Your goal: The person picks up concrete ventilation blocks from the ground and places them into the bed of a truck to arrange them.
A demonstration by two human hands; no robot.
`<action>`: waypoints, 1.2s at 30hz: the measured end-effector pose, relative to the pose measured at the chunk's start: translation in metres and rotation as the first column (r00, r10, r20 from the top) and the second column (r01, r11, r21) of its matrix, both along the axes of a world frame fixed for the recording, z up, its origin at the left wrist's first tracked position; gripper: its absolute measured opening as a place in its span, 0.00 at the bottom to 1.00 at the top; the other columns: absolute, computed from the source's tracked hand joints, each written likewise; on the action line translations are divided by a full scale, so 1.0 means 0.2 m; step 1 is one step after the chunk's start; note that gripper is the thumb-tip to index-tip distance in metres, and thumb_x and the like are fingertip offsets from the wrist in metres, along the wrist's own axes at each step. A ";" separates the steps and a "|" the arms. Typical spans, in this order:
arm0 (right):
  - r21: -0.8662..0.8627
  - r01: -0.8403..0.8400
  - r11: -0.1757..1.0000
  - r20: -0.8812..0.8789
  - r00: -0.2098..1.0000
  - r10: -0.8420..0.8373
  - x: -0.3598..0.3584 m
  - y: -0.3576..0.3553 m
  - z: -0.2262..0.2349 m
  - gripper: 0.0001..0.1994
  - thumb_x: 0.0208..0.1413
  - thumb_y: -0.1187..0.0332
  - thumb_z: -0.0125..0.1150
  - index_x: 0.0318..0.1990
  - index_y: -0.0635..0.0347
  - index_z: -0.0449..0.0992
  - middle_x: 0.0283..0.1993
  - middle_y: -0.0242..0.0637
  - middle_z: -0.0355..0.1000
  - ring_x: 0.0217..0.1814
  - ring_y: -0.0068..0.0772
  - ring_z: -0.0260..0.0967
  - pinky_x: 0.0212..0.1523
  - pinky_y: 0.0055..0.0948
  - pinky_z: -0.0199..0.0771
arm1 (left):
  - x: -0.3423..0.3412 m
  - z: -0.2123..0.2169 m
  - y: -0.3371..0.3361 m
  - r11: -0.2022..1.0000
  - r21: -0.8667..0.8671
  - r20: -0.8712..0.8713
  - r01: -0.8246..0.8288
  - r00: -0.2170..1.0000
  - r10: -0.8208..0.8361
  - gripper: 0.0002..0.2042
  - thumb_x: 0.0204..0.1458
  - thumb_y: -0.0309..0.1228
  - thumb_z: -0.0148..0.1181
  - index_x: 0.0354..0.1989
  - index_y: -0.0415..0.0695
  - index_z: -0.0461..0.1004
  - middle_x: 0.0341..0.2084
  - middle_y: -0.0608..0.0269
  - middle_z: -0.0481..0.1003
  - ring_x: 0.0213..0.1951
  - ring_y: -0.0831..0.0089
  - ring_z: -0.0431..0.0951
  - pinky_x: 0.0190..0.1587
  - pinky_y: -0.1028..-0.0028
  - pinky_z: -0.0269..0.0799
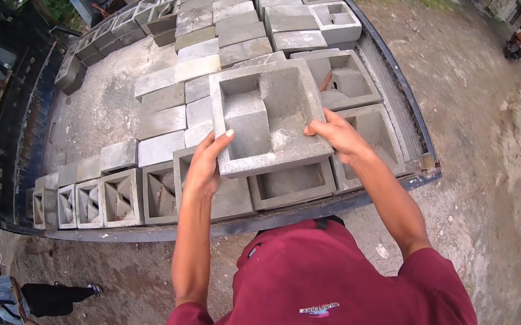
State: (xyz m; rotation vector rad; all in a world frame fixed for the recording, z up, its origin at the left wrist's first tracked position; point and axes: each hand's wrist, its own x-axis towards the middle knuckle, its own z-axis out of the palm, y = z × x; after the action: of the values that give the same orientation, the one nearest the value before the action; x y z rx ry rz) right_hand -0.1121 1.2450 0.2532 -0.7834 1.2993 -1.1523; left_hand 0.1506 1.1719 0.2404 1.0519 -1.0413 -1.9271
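I hold a square grey concrete vent block (268, 116) with a hollow, stepped inside, lifted over the near end of a truck bed (94, 114). My left hand (204, 165) grips its near left corner, thumb on the top face. My right hand (336, 134) grips its near right corner. Below the block lie more hollow blocks (292, 185), laid flat against the bed's near edge.
Rows of grey blocks (237, 22) fill the far and middle bed; several stand on edge at near left (102, 201). A bare patch of bed is at left. Dirt ground lies right and below. A person (35, 300) bends at lower left, another (519, 42) crouches far right.
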 end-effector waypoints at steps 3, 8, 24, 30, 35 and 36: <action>-0.039 0.001 0.999 -0.042 0.999 -0.003 0.01 0.01 -0.04 0.27 0.48 0.74 0.55 0.60 0.66 0.63 0.40 0.35 0.72 0.40 0.23 0.68 0.47 0.25 0.68 | 0.03 -0.08 0.00 1.000 0.004 0.009 -0.026 1.000 0.026 0.32 0.48 0.35 0.64 0.59 0.31 0.60 0.51 0.49 0.70 0.53 0.65 0.69 0.56 0.69 0.62; -0.125 0.024 0.992 -0.085 0.996 -0.035 -0.01 0.08 -0.04 0.34 0.45 0.78 0.55 0.65 0.66 0.56 0.50 0.39 0.69 0.47 0.25 0.67 0.49 0.25 0.68 | -0.06 -0.10 0.07 0.996 -0.078 0.055 0.030 0.998 -0.026 0.31 0.43 0.25 0.64 0.57 0.30 0.61 0.47 0.48 0.71 0.50 0.63 0.71 0.53 0.68 0.66; -0.274 0.227 0.935 -0.320 0.895 -0.311 -0.33 0.35 0.05 0.19 0.52 0.80 0.55 0.54 0.72 0.68 0.48 0.45 0.73 0.48 0.30 0.71 0.49 0.27 0.70 | -0.59 -0.07 0.29 0.977 -0.200 -0.090 0.077 0.991 -0.096 0.40 0.40 0.13 0.46 0.68 0.33 0.41 0.52 0.51 0.65 0.50 0.68 0.69 0.50 0.76 0.64; -0.165 0.274 0.948 -0.375 0.871 -0.317 -0.52 0.46 0.09 0.20 0.47 0.82 0.54 0.51 0.72 0.70 0.40 0.45 0.76 0.37 0.29 0.75 0.39 0.26 0.74 | -0.82 -0.10 0.38 0.958 -0.280 -0.085 0.067 0.992 -0.094 0.37 0.40 0.12 0.46 0.65 0.31 0.47 0.52 0.51 0.66 0.53 0.66 0.68 0.56 0.74 0.61; -0.073 0.250 0.966 -0.414 0.873 -0.257 -0.69 0.54 0.11 0.20 0.45 0.81 0.54 0.51 0.73 0.70 0.39 0.47 0.76 0.37 0.30 0.75 0.39 0.26 0.74 | -0.97 -0.08 0.47 0.965 -0.259 -0.058 0.042 0.997 -0.059 0.35 0.39 0.11 0.47 0.63 0.33 0.52 0.50 0.53 0.68 0.51 0.67 0.70 0.55 0.75 0.63; -0.073 0.246 0.966 -0.426 0.868 -0.253 -0.73 0.55 0.09 0.21 0.45 0.81 0.54 0.50 0.73 0.70 0.39 0.47 0.76 0.37 0.30 0.75 0.39 0.26 0.74 | -0.99 -0.06 0.49 0.972 -0.231 -0.051 0.040 0.997 -0.053 0.35 0.39 0.11 0.47 0.63 0.33 0.53 0.50 0.53 0.68 0.51 0.68 0.70 0.54 0.75 0.64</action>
State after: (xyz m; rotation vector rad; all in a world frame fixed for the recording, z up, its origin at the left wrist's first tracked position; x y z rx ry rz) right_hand -0.2574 1.3546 0.2713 -0.9391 1.8079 -1.2354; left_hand -0.0467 1.2694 0.2278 0.8447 -1.2325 -1.8102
